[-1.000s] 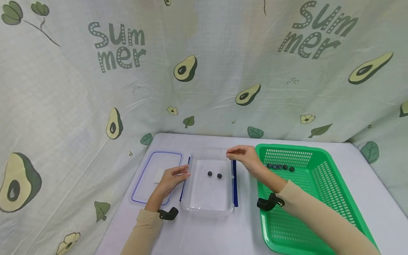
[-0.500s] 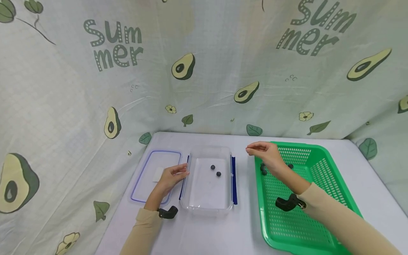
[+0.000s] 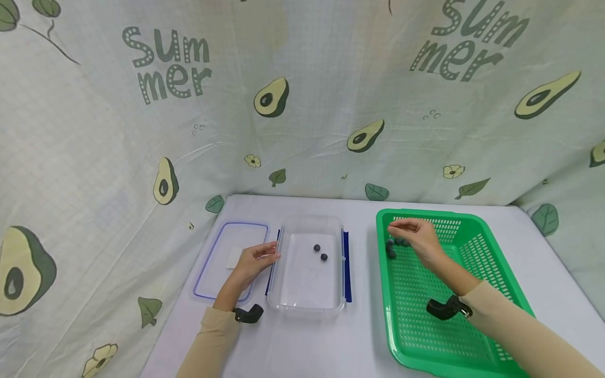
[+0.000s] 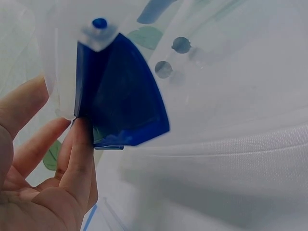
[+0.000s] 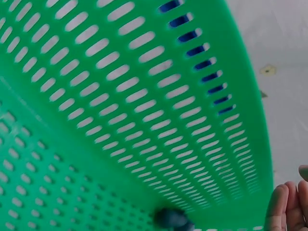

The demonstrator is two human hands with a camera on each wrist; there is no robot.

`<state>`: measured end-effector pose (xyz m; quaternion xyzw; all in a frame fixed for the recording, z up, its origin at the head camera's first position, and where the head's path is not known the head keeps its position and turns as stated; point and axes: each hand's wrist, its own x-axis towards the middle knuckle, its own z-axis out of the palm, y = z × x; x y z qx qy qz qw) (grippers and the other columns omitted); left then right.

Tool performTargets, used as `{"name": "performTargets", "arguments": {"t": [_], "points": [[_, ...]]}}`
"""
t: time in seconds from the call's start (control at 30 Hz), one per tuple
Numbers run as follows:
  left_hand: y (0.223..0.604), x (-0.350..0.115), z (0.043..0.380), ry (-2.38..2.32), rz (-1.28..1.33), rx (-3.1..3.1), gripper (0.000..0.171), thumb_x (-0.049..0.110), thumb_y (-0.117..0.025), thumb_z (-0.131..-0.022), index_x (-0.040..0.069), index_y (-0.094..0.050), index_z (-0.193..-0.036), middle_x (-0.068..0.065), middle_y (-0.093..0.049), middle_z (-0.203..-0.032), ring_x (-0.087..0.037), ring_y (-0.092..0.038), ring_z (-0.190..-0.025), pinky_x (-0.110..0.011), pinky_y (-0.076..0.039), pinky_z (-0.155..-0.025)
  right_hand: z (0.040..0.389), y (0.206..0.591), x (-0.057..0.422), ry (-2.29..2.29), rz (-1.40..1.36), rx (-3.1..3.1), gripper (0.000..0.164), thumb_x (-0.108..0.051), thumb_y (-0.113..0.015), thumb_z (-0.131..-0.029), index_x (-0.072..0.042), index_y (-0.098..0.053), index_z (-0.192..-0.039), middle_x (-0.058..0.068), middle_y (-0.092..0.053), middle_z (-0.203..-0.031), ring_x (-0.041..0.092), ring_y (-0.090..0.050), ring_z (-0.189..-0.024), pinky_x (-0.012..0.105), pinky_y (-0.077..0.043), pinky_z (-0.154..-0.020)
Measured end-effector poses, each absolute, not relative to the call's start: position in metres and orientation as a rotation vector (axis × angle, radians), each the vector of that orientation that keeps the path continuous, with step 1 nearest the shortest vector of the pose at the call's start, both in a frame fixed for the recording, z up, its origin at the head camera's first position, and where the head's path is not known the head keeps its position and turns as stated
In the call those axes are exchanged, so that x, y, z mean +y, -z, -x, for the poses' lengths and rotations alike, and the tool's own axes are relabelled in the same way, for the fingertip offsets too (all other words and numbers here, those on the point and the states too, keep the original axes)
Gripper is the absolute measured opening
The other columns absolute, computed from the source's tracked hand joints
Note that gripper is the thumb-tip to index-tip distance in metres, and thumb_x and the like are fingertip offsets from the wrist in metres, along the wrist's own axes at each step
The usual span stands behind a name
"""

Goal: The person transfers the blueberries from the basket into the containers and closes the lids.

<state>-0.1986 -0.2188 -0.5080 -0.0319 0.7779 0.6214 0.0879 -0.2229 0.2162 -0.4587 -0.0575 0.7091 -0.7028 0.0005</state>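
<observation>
A clear plastic food container (image 3: pixel 307 313) with blue side latches stands mid-table, and two blueberries (image 3: pixel 317 248) lie on its floor. My left hand (image 3: pixel 253 265) holds the container's left rim between thumb and fingers. Close up in the left wrist view, its fingertips (image 4: pixel 79 130) touch the rim beside a hanging blue latch (image 4: pixel 122 96). Over the far left part of a green basket (image 3: pixel 388 315) hovers my right hand (image 3: pixel 418 239), thumb and fingers close together, nothing seen between them. Several blueberries (image 3: pixel 390 252) lie below it in the basket's far left corner, partly hidden by the hand.
Left of the container lies a clear lid (image 3: pixel 222 257) with a blue seal, partly behind the left hand. A white cloth covers the table (image 3: pixel 302 346). Behind it hangs a printed curtain (image 3: pixel 321 173). The basket's raised rim stands right of the container.
My right hand has moved right, from the container's far right corner to over the basket. Blueberries in both container and basket have shifted position. The left hand stays at the rim.
</observation>
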Motion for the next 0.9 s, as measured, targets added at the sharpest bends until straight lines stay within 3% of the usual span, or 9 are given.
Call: {"name": "performTargets", "arguments": {"t": [0.2,0.37,0.53,0.67,0.9], "points": [[0.509,-0.218,0.199,-1.864,0.118,2.288,0.051,0.018,-0.080,-0.087,0.003,-0.063,-0.133,-0.014,-0.066,-0.121,-0.025,-0.059,-0.112,-0.028,-0.051,-0.093,0.222,0.475,0.228,2.024,0.080,2.380,0.036,-0.008,-0.074,-0.091,0.017,-0.063,-0.114,-0.006,-0.073,-0.092,0.005,-0.068,-0.085,0.023,-0.056,-0.078],[0.509,-0.218,0.198,-1.855,0.127,2.297,0.050,0.017,-0.079,-0.087,0.003,-0.064,-0.133,-0.015,-0.065,-0.121,-0.026,-0.059,-0.113,-0.029,-0.052,-0.094,0.220,0.488,0.233,1.839,0.015,2.507,0.039,-0.016,-0.076,-0.091,0.013,-0.065,-0.114,0.006,-0.074,-0.099,0.001,-0.066,-0.084,0.018,-0.054,-0.078],[0.509,-0.218,0.199,-1.856,0.131,2.299,0.050,0.017,-0.079,-0.087,0.003,-0.064,-0.132,-0.014,-0.065,-0.121,-0.026,-0.060,-0.112,-0.029,-0.052,-0.093,0.219,0.502,0.236,1.808,0.003,2.543,0.037,-0.013,-0.077,-0.089,0.014,-0.066,-0.112,0.018,-0.072,-0.103,-0.001,-0.064,-0.082,0.015,-0.053,-0.075],[0.510,-0.218,0.198,-1.867,0.131,2.294,0.049,0.016,-0.079,-0.088,0.003,-0.064,-0.132,-0.015,-0.065,-0.121,-0.024,-0.061,-0.110,-0.027,-0.052,-0.091,0.218,0.512,0.237,1.746,-0.014,2.596,0.036,-0.013,-0.078,-0.088,0.012,-0.067,-0.111,0.019,-0.072,-0.103,-0.003,-0.063,-0.081,0.015,-0.052,-0.074],[0.509,-0.218,0.198,-1.886,0.121,2.279,0.048,0.015,-0.078,-0.088,0.001,-0.063,-0.132,-0.016,-0.064,-0.122,-0.023,-0.062,-0.108,-0.026,-0.053,-0.090,0.215,0.529,0.239,1.596,-0.043,2.701,0.037,-0.021,-0.081,-0.086,0.008,-0.070,-0.107,0.017,-0.072,-0.101,0.010,-0.065,-0.086,0.018,-0.053,-0.070]]}}
